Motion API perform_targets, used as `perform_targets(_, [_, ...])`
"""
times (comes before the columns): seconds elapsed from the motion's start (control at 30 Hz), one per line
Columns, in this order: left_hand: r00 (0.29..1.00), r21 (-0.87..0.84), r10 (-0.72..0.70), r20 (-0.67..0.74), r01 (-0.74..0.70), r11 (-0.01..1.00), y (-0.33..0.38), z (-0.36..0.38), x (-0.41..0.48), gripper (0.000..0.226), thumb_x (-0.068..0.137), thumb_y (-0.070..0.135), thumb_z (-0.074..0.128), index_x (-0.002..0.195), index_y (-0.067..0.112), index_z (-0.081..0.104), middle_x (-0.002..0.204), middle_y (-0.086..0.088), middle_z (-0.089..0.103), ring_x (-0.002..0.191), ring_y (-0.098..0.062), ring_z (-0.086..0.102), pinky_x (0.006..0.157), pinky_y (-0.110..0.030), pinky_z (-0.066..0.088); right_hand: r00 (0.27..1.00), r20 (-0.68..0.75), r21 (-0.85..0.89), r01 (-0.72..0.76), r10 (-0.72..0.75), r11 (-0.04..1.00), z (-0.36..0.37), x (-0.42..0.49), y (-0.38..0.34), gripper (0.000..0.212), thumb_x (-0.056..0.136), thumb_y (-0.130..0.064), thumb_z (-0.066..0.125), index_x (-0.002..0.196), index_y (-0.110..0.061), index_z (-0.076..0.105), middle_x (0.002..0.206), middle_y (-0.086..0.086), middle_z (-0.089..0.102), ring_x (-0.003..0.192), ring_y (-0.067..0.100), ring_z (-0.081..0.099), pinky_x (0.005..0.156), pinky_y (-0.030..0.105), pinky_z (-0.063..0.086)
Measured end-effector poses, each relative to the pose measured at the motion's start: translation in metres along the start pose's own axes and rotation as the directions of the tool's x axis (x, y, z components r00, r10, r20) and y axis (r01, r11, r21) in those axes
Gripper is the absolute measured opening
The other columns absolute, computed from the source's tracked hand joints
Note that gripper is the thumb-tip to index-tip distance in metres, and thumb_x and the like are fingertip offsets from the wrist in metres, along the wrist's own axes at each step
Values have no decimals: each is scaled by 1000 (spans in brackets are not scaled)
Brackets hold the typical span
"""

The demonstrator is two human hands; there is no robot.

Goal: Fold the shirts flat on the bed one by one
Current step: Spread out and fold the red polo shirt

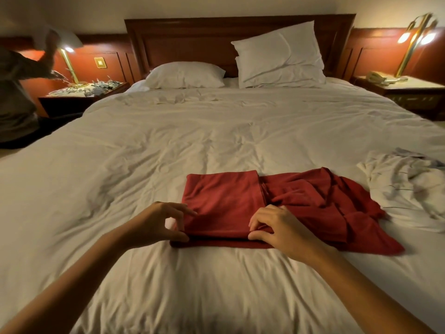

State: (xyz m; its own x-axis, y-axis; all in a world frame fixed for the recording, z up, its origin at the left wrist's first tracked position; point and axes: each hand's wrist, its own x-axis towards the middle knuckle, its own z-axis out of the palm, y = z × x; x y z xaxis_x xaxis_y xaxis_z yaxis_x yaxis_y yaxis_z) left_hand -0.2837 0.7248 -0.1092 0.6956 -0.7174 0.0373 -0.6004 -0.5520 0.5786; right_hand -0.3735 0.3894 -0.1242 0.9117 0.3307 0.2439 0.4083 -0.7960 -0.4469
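A red shirt (226,201) lies on the white bed (168,145), its left part folded into a flat rectangle and its right part still rumpled. My left hand (159,222) pinches the folded shirt's near left corner between thumb and fingers. My right hand (277,227) pinches the near edge of the fold at its right side. A crumpled white shirt (404,189) lies to the right of the red one, with a bit of grey cloth behind it.
Two white pillows (185,74) (279,56) lean at the wooden headboard. Nightstands with brass lamps stand on both sides (84,90) (407,88). Another person (16,92) stands at the far left beside the bed.
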Motion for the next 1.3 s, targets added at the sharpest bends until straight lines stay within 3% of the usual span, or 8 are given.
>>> perform_targets(0.13, [979,-26,-152,139,157,987,0,-8,1,28,70,64,78,78,37,76,118,30,65,114,9,56,101,-21,40,986,131,137,-123,105,983,-6,9,1,43,81,-73,60,79,-31,68,84,-15,68,82,4,64,81,30,53])
perform_targets(0.23, [981,-21,-153,-123,151,988,3,-1,21,45,76,80,58,93,41,74,106,20,68,100,1,61,91,-30,48,987,-30,166,-153,161,974,-8,22,16,40,87,-71,51,104,-39,70,110,-22,67,107,-2,61,96,36,50])
perform_targets(0.4, [927,106,-350,-132,364,925,-4,32,85,57,97,62,42,148,37,43,163,3,26,150,-20,24,121,-44,21,935,263,-85,-222,237,971,-3,21,44,66,84,-80,28,144,-54,37,160,-24,21,149,-2,9,121,45,9])
perform_targets(0.57, [889,201,-430,-157,455,867,-26,66,95,61,99,65,27,155,49,10,167,11,0,154,-19,-4,124,-42,0,923,-87,-90,-382,375,920,-37,5,78,55,87,-72,41,128,-42,62,146,-12,51,141,10,38,116,50,26])
perform_targets(0.67, [892,202,-417,-175,447,871,-29,66,97,59,100,64,27,155,49,10,166,11,1,154,-18,-4,124,-41,0,719,-268,-221,-693,641,686,-74,-20,126,53,93,-60,48,140,-36,51,151,5,43,140,28,37,114,52,30])
perform_targets(0.77, [892,203,-414,-183,446,872,-28,68,95,59,100,62,27,155,49,10,166,11,1,154,-18,-5,124,-41,-1,503,-164,-67,-864,849,499,-95,-34,158,68,92,-66,41,149,-27,39,149,16,45,135,40,41,112,52,34])
perform_targets(1.07, [891,130,-398,-216,431,893,-26,67,94,56,101,57,33,154,46,19,166,11,6,154,-16,-3,124,-40,-1,616,18,166,-779,788,605,-73,-7,121,99,76,-75,62,156,-30,23,153,7,42,135,34,45,112,47,36])
perform_targets(1.3, [841,-149,-346,-416,312,938,-24,68,86,40,104,43,42,138,31,58,160,5,31,148,-11,25,121,-31,18,672,-255,130,-688,695,713,-51,-9,109,107,84,-41,76,159,-27,0,140,18,54,118,40,58,97,45,47])
